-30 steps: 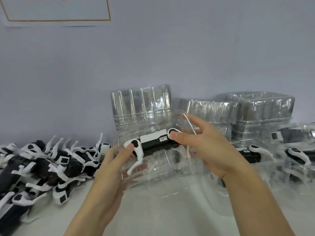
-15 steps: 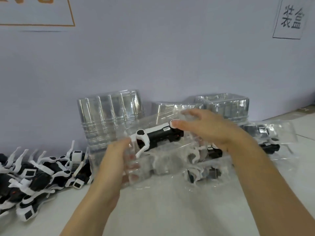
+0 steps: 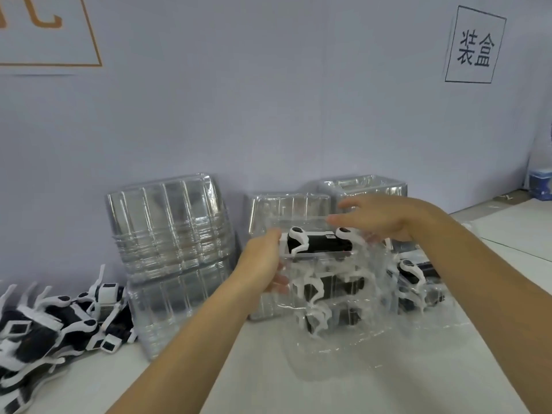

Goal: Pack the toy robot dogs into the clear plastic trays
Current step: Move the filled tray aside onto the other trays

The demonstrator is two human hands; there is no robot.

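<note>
A clear plastic tray (image 3: 301,258) with a black-and-white toy robot dog (image 3: 321,242) lying in it is held up in the middle of the view. My left hand (image 3: 264,261) grips the tray's left edge. My right hand (image 3: 379,218) hovers over the tray's right end with fingers spread, near the dog's white end cap. Below and to the right lie filled trays (image 3: 352,297) with more dogs seen through the plastic, some blurred.
A pile of loose toy dogs (image 3: 56,318) lies at the left on the white table (image 3: 245,380). Stacks of empty clear trays (image 3: 170,231) stand against the wall, more at the back right (image 3: 364,189). A blue-white box (image 3: 540,185) sits far right.
The held tray with the dog has moved to the right, over the filled trays. My right hand has lifted off the dog's end and spread its fingers. The view has panned right.
</note>
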